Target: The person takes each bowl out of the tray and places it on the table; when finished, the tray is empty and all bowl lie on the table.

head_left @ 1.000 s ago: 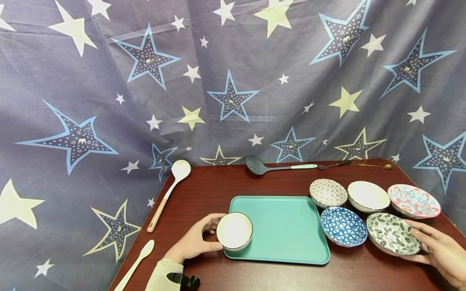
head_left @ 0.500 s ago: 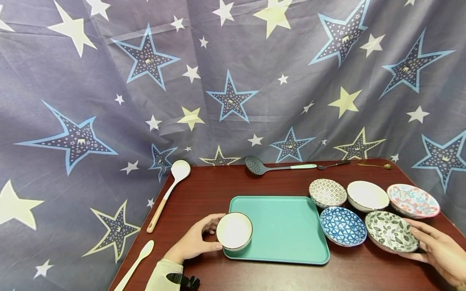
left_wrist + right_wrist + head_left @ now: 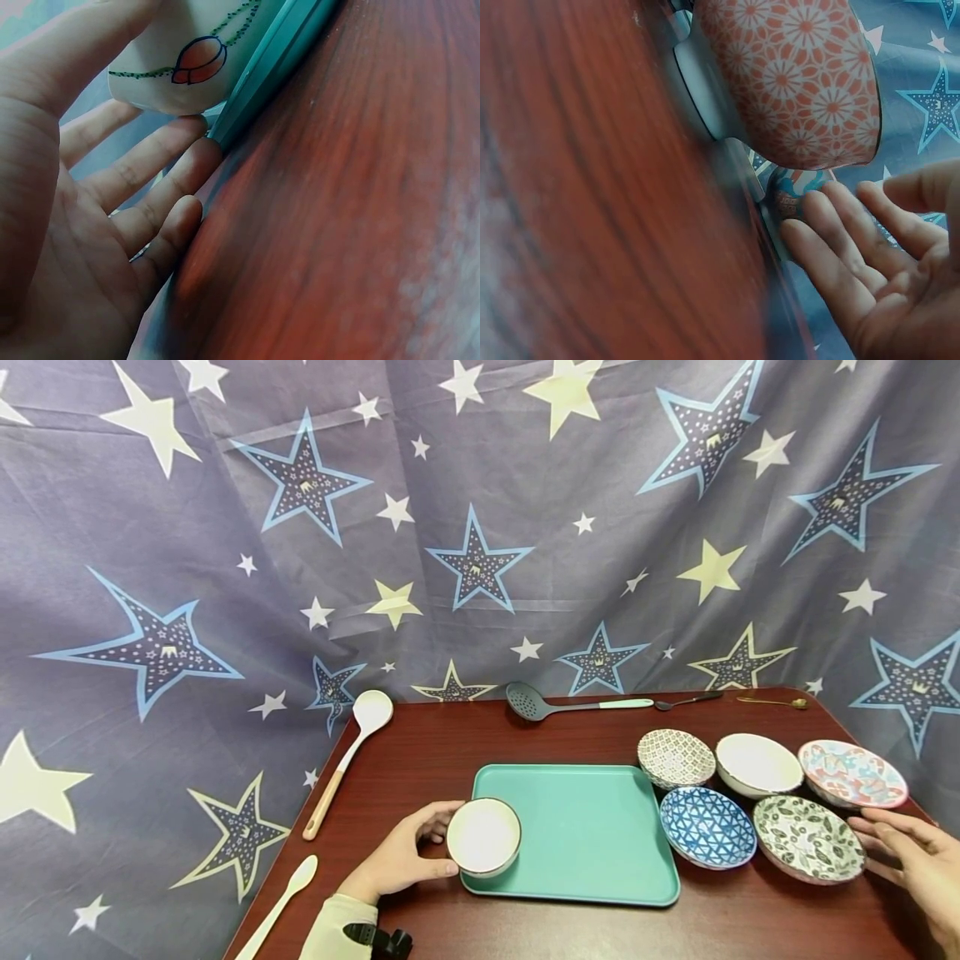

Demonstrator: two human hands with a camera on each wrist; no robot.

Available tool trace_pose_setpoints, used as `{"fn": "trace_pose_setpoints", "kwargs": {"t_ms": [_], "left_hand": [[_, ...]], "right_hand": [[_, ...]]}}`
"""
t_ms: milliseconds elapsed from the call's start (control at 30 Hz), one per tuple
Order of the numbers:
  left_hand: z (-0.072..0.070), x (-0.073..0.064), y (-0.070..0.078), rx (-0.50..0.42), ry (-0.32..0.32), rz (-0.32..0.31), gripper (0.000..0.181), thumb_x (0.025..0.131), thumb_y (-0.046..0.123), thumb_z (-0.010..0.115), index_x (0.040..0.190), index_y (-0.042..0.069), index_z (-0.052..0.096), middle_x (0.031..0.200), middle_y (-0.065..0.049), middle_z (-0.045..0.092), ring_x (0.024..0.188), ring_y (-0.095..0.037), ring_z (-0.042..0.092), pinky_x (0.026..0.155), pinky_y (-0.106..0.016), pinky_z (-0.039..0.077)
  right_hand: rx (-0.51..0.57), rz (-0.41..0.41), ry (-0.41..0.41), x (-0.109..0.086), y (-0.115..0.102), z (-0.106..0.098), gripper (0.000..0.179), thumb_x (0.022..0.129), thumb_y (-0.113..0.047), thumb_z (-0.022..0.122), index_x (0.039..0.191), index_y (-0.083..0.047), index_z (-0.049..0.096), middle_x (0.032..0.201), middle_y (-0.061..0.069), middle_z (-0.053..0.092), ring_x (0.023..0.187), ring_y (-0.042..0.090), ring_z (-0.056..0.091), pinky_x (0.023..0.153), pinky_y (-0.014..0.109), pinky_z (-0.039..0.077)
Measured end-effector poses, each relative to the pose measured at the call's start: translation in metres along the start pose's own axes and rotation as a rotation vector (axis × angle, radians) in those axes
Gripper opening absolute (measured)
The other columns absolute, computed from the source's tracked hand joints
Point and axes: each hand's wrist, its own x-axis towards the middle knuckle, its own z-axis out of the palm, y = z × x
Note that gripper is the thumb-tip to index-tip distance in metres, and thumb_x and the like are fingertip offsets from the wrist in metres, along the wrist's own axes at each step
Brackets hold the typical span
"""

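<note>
A small white bowl [image 3: 483, 837] with a dark rim stands over the left side of the green tray [image 3: 585, 835]. My left hand [image 3: 408, 850] holds its left side between thumb and fingers. In the left wrist view, this bowl [image 3: 199, 64] shows an orange flower motif on its outside, with my left fingertips under and beside it. At the right, my right hand [image 3: 911, 868] has its fingers apart beside the leaf-patterned bowl [image 3: 810, 839]. From the right wrist, that bowl [image 3: 802, 82] has an orange floral outside, and the fingers hold nothing.
A blue triangle-patterned bowl [image 3: 708, 828] sits left of the leaf bowl. Behind are a brown-patterned bowl [image 3: 676, 758], a white bowl [image 3: 759, 765] and a pink-blue bowl [image 3: 852, 774]. A skimmer [image 3: 528, 702] lies at the back; a ladle [image 3: 372, 710] and white spoon [image 3: 300, 877] lie left.
The leaf-patterned bowl has shifted slightly leftward and settled upright beside the blue one. My right hand has let go and drawn back to the right. My left hand has stayed still.
</note>
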Motion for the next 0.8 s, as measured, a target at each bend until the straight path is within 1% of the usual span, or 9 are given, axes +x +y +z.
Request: {"fn": "trace_pose_setpoints", "kwargs": {"t_ms": [67,200,300,367,467,533,633,700,800], "left_hand": [[0.0,0.0,0.0,-0.002,0.003,-0.008,0.077,0.085,0.021,0.089,0.153,0.026,0.051,0.129,-0.001,0.067,0.112,-0.022,0.064,0.096,-0.036,0.052],[-0.001,0.001,-0.001,-0.01,-0.001,-0.001,0.076,0.085,0.021,0.089,0.152,0.027,0.052,0.129,-0.001,0.067,0.112,-0.021,0.065,0.096,-0.035,0.052],[-0.001,0.0,-0.002,-0.015,-0.005,0.011,0.075,0.085,0.02,0.089,0.151,0.025,0.053,0.13,-0.002,0.067,0.112,-0.022,0.065,0.096,-0.035,0.052],[-0.001,0.0,-0.003,-0.015,-0.005,0.006,0.075,0.085,0.02,0.089,0.151,0.025,0.054,0.13,-0.002,0.068,0.113,-0.022,0.065,0.096,-0.036,0.052],[-0.003,-0.001,-0.003,-0.01,-0.005,-0.014,0.073,0.085,0.021,0.089,0.149,0.026,0.055,0.13,0.0,0.068,0.114,-0.021,0.065,0.097,-0.037,0.052],[-0.004,-0.002,-0.002,-0.005,-0.008,-0.023,0.07,0.086,0.022,0.089,0.148,0.027,0.056,0.129,0.001,0.069,0.114,-0.021,0.065,0.097,-0.038,0.053],[-0.006,-0.003,-0.001,0.012,-0.007,-0.036,0.067,0.087,0.024,0.089,0.146,0.027,0.058,0.126,0.003,0.07,0.112,-0.021,0.066,0.094,-0.038,0.053],[-0.007,-0.004,-0.001,0.028,-0.004,-0.061,0.065,0.086,0.027,0.089,0.144,0.03,0.059,0.124,0.005,0.071,0.11,-0.02,0.066,0.09,-0.036,0.054],[-0.007,-0.005,-0.001,0.055,-0.002,-0.084,0.064,0.086,0.031,0.089,0.143,0.031,0.06,0.123,0.007,0.071,0.107,-0.019,0.065,0.085,-0.035,0.053]], "right_hand": [[0.014,-0.022,0.056,0.0,-0.002,0.004,0.049,0.109,0.008,0.038,0.11,-0.019,0.079,0.097,-0.006,0.079,0.082,0.004,0.076,0.063,0.02,0.058],[-0.001,-0.128,0.158,0.004,-0.008,0.019,0.048,0.105,0.014,0.04,0.103,-0.016,0.078,0.093,-0.008,0.079,0.079,0.001,0.075,0.063,0.016,0.056],[-0.072,-0.216,0.208,0.009,-0.016,0.035,0.048,0.101,0.018,0.043,0.101,-0.013,0.079,0.092,-0.01,0.079,0.08,-0.002,0.073,0.067,0.011,0.053],[-0.2,-0.229,0.239,0.012,-0.025,0.046,0.046,0.099,0.018,0.047,0.101,-0.015,0.08,0.091,-0.014,0.078,0.08,-0.006,0.072,0.07,0.008,0.051],[-0.39,-0.217,0.223,0.015,-0.037,0.061,0.042,0.099,0.016,0.052,0.103,-0.015,0.08,0.091,-0.019,0.076,0.083,-0.009,0.069,0.075,0.005,0.048],[-0.553,-0.198,0.198,0.016,-0.045,0.071,0.032,0.101,0.009,0.058,0.106,-0.014,0.08,0.093,-0.024,0.075,0.087,-0.013,0.067,0.076,0.004,0.046],[-0.727,-0.178,0.131,0.018,-0.054,0.086,0.018,0.103,-0.002,0.064,0.112,-0.008,0.078,0.095,-0.028,0.073,0.09,-0.017,0.063,0.076,0.003,0.045],[-0.821,-0.181,0.095,0.02,-0.058,0.096,0.017,0.103,-0.01,0.067,0.117,-0.005,0.076,0.098,-0.031,0.071,0.092,-0.02,0.061,0.076,0.002,0.042],[-0.853,-0.212,0.034,0.024,-0.059,0.11,0.02,0.103,-0.008,0.067,0.12,0.001,0.073,0.102,-0.029,0.071,0.095,-0.019,0.06,0.079,0.003,0.042]]}}
